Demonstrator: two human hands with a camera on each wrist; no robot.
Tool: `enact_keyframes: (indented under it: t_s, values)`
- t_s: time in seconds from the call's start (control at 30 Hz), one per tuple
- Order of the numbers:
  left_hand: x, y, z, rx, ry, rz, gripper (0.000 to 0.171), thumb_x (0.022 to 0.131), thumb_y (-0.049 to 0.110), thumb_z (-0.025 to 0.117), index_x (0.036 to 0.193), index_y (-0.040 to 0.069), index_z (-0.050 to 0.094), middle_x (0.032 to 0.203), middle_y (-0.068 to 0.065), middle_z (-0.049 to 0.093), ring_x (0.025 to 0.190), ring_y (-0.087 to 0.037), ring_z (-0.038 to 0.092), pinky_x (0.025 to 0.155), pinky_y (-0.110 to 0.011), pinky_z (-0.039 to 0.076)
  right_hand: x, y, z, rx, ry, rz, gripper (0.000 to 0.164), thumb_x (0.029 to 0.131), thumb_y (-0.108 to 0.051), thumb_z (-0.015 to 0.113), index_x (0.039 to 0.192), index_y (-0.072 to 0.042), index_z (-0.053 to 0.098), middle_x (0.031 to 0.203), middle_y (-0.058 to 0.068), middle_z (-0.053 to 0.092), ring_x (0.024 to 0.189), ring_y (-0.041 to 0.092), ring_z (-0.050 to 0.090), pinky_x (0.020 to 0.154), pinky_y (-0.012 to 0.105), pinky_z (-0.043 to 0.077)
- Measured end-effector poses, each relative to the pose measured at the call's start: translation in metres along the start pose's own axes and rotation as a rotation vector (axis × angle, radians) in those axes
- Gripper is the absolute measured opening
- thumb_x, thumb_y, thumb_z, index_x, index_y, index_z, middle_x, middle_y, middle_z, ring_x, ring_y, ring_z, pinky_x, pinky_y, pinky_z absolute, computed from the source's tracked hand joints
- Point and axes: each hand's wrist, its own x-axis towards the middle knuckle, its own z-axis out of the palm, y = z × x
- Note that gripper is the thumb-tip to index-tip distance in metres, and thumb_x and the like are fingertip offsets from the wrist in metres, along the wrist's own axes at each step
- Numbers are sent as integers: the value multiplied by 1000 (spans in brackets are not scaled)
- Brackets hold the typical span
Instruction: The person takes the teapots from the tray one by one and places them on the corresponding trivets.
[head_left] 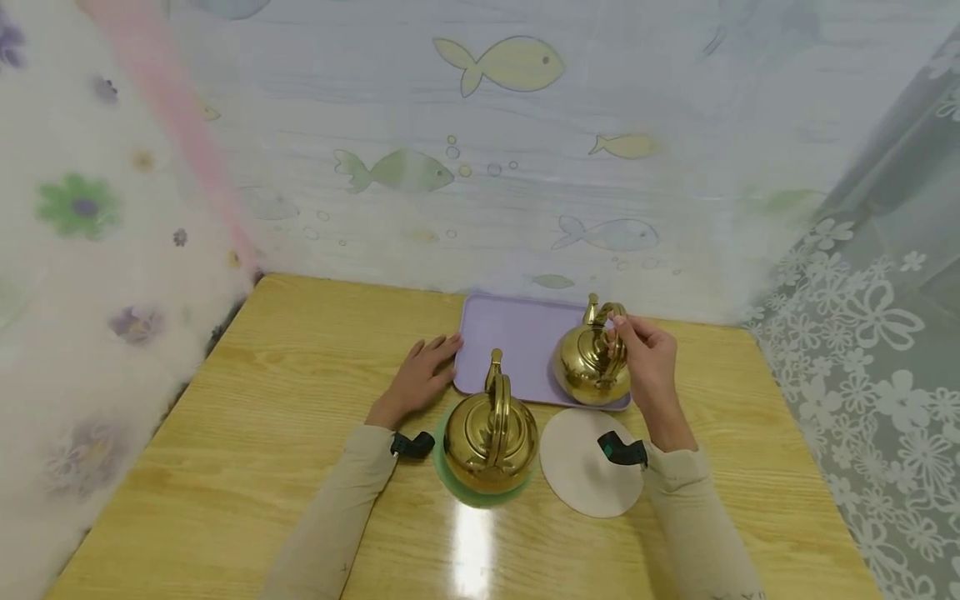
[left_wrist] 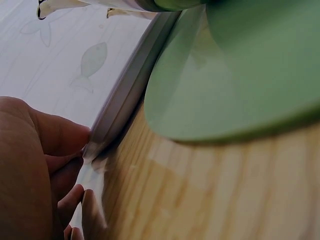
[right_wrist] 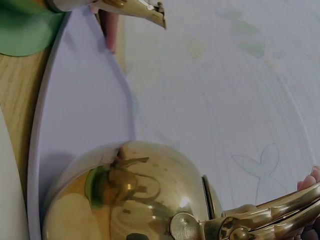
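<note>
My right hand (head_left: 651, 360) grips the top handle of a shiny gold teapot (head_left: 581, 367). This teapot is over the right end of a lilac tray (head_left: 506, 329), its spout facing the wall; in the right wrist view its round body (right_wrist: 150, 185) is close up by the tray's edge. My left hand (head_left: 418, 377) rests at the tray's left edge, fingers reaching forward; in the left wrist view the thumb (left_wrist: 67, 134) touches the tray's side (left_wrist: 117, 100). A second gold teapot (head_left: 467, 442) stands on a round green mat (head_left: 480, 502) in front of the tray, its handle upright.
A round white mat (head_left: 581, 475) lies on the wooden table (head_left: 300, 400), right of the green mat and in front of the tray. Behind the table hangs a fish-print sheet (head_left: 390, 225). A lace curtain (head_left: 892, 400) is at the right side.
</note>
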Motion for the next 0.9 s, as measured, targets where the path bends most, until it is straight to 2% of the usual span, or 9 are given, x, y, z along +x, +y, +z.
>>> enact_keyframes:
  t_s: [0.3,0.4,0.53,0.6,0.77,0.9]
  values:
    - [-2,3,-3,-8,11,-1,55,101,21,55,152,1,46,158,-14,44,149,-41,34,124,-61,13,-7,-3,0,-8,22,-18,14,101,-15,64,95,-14,77,82,2,70,72,10,64,62,17,55]
    - [-1,3,-2,-9,0,-6,55,102,22,55,152,2,46,159,-13,43,150,-40,33,125,-60,12,-8,-4,0,4,37,-13,15,100,-16,65,100,-6,77,79,0,69,70,9,63,61,17,55]
    - [-1,4,-3,-8,6,-5,54,102,23,54,152,2,46,159,-13,43,150,-40,33,125,-60,12,-9,-6,0,21,37,-20,27,100,-15,65,111,9,71,77,0,68,68,9,62,60,17,55]
    - [-1,4,-3,-8,11,-7,54,102,22,55,152,2,46,159,-13,43,149,-40,34,125,-60,12,-10,-7,1,20,33,-22,29,100,-15,65,114,11,69,78,1,69,69,9,62,60,17,55]
    - [-1,4,-2,-12,8,-7,55,102,22,56,152,1,47,158,-13,43,149,-41,34,125,-60,11,-14,-9,1,9,40,-11,31,100,-15,65,119,10,69,81,0,69,72,9,63,61,17,55]
    - [-1,2,0,-9,-3,-11,55,102,23,55,152,2,46,159,-12,42,150,-39,33,126,-59,11,-18,-10,-1,14,17,-12,21,100,-16,65,109,0,74,80,-1,68,71,8,62,61,17,55]
